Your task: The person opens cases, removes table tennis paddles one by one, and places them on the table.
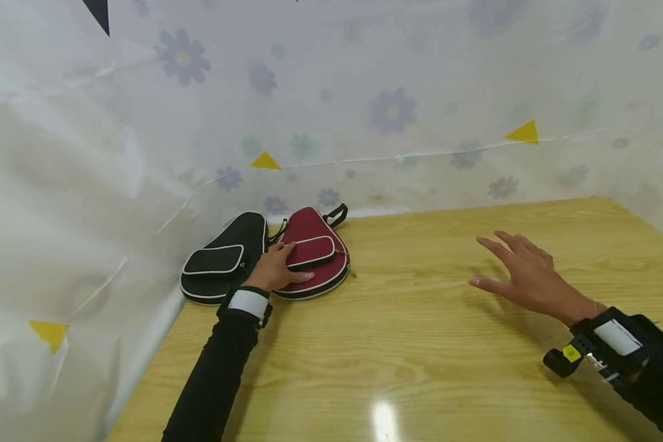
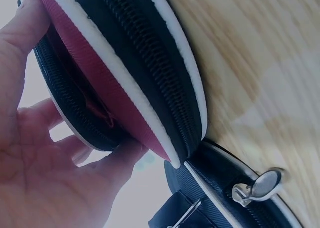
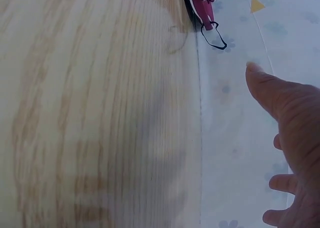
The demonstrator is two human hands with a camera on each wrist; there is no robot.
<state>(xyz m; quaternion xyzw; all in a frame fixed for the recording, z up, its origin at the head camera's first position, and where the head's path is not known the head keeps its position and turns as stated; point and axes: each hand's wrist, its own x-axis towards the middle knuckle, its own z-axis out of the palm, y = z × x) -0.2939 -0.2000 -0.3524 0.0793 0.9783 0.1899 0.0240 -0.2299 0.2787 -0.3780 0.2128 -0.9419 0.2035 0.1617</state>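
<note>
A red table tennis racket case [image 1: 309,222] with white piping, a front pocket and a black strap lies on the wooden table at the left back. My left hand [image 1: 273,270] grips it at the pocket, with the thumb below and the fingers over the pocket's left side. The left wrist view shows this hand [image 2: 55,173] close against the case's black zipped side [image 2: 150,63]. A black racket case [image 1: 248,232] of the same shape lies just left of the red one. My right hand [image 1: 530,279] hovers over the table's right side, fingers spread, holding nothing.
White sheeting [image 1: 337,92] printed with flowers hangs behind the table and along its left side. Yellow triangles [image 1: 525,132] are on the sheeting. The wooden tabletop [image 1: 398,319] stretches between both hands and towards the front.
</note>
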